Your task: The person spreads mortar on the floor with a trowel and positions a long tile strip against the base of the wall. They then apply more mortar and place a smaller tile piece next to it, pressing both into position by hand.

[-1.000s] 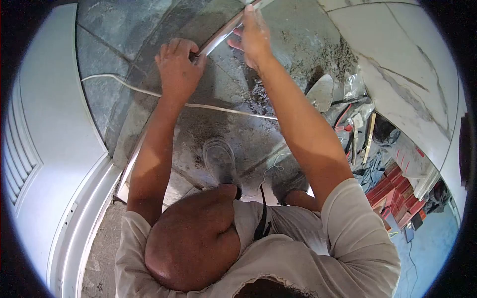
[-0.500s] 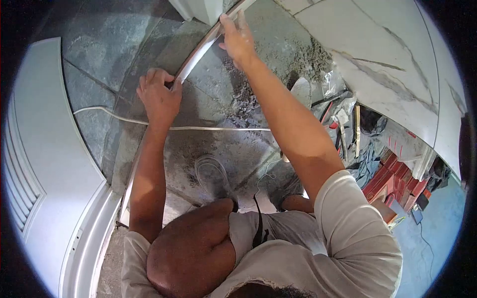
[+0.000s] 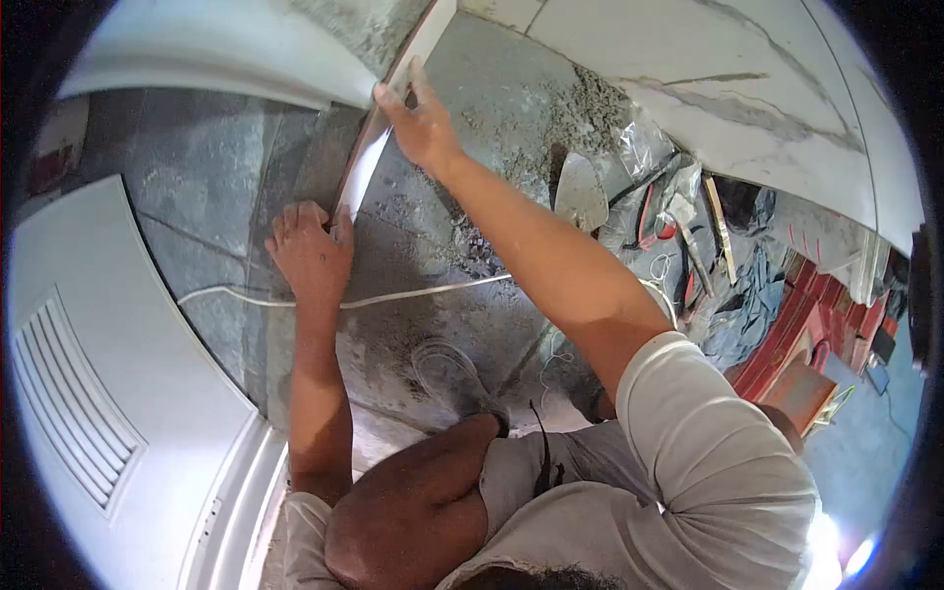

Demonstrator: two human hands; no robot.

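Since the earlier frame, both hands had dropped lower in the picture along the white strip (image 3: 366,167), which ran from upper centre down the grey slate wall (image 3: 197,197). Left hand (image 3: 310,251) curled its fingers around the strip's lower end, while right hand (image 3: 421,123) pinched its upper part. A trowel (image 3: 580,192) lay on mortar at right, and a white cord (image 3: 413,292) crossed below.

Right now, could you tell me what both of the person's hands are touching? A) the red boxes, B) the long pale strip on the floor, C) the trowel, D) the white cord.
B: the left hand presses the lower part of the strip and the right hand grips it higher up, while the trowel lies untouched to the right and the cord runs below the left hand.
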